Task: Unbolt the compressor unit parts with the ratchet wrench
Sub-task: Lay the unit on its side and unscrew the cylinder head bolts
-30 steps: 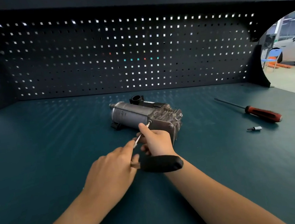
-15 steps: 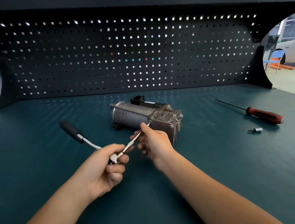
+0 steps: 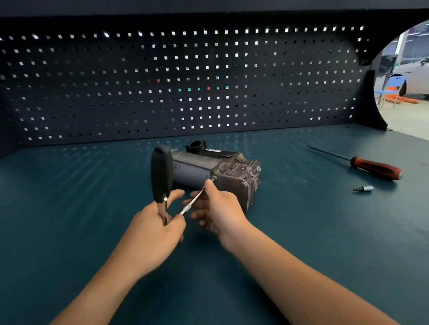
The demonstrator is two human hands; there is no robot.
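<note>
Compressor unit (image 3: 208,168) lying on teal surface (image 3: 55,234); ratchet wrench (image 3: 162,176) handle upright, left hand (image 3: 151,231) gripping its head, right hand (image 3: 218,210) pinching extension bar (image 3: 193,205) at a bolt (image 3: 213,179). Red-handled screwdriver (image 3: 374,167) and small bit (image 3: 363,189) to the right; black pegboard (image 3: 172,87) behind; white car (image 3: 428,74) beyond

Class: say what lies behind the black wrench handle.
The compressor lies there: its grey cylinder shows right of the wrench handle, which covers its left end.
</note>
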